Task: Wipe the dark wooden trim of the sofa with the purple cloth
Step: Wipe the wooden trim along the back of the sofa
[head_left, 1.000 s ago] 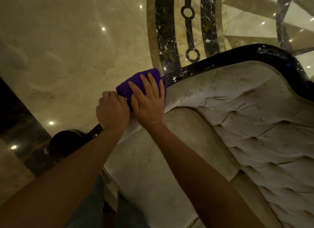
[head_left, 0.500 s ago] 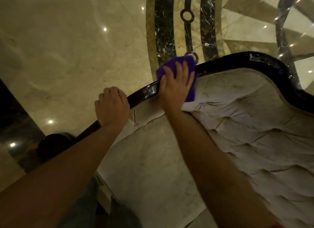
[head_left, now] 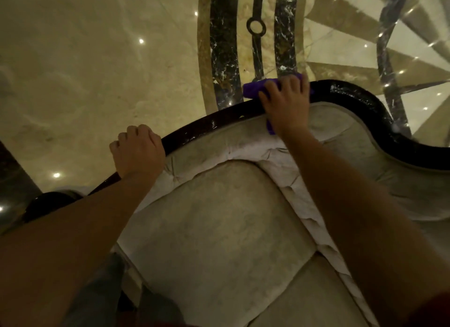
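right hand [head_left: 285, 105] presses purple cloth [head_left: 253, 89] flat on trim [head_left: 194, 134] | left hand [head_left: 138, 151] curled over trim | cloth soft, light; trim hard, shiny

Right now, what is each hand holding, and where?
Right hand presses the purple cloth flat over the dark wooden trim; left hand grips the bare trim itself.

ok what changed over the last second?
The right hand slid the purple cloth along the dark trim, away from the left hand toward the sofa back's crest. The left hand kept its grip on the trim; the cloth stayed under the right palm.
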Demonstrator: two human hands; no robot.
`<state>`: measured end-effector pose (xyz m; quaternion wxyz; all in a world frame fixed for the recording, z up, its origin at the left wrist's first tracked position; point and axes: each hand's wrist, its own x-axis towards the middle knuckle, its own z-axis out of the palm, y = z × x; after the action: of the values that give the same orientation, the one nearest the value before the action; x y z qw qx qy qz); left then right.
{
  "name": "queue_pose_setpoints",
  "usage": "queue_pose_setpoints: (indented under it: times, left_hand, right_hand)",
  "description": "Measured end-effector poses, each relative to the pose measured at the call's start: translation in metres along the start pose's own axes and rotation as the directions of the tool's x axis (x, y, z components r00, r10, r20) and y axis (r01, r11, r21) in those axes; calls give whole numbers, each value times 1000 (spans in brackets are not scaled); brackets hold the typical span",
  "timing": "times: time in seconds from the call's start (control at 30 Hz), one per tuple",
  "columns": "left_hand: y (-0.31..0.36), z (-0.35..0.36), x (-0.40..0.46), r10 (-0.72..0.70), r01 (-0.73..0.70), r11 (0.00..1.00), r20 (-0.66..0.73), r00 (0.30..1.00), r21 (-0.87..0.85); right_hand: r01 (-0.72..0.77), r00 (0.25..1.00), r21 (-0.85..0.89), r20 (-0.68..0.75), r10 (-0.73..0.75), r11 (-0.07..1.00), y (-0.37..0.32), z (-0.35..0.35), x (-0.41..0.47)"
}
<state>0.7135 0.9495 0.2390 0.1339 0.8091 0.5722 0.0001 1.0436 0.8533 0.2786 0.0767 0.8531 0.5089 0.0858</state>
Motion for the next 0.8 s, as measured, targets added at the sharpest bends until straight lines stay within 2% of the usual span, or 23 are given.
queue_pose_setpoints:
  times: [0.1, 0.2, 0.3, 0.4, 0.5, 0.57, 0.7, 0.8]
  left_hand:
    - [5, -1, 10, -20, 19, 1000, 55, 998, 5]
    - [35, -6, 26, 24, -16, 998, 134, 991, -62]
    - [48, 2, 29, 102, -112, 989, 107, 989, 93]
    - [53, -2, 27, 21, -44, 989, 160, 987, 138]
    - [74, -6, 29, 63, -91, 974, 141, 988, 206]
    - [102, -5, 29, 115, -168, 954, 213, 970, 250]
    - [124, 1, 41, 93, -154, 955, 235, 967, 254]
    - [119, 3, 42, 215, -285, 915, 252, 944, 285]
  right_hand:
    - [-6, 999, -45, 36, 8, 999, 26, -9, 7]
    - [-65, 996, 65, 68, 60, 996, 3, -19, 2]
    - [-124, 991, 204, 79, 110, 971, -47, -20, -2]
    - [-43, 995, 243, 93, 21, 969, -81, -16, 7]
    - [85, 993, 214, 61, -100, 973, -73, -14, 5]
    - [115, 993, 139, 9, -118, 984, -47, -9, -3]
    - [-30, 997, 29, -66, 32, 999, -9, -3, 3]
    - [-8, 999, 81, -53, 13, 997, -7, -1, 17]
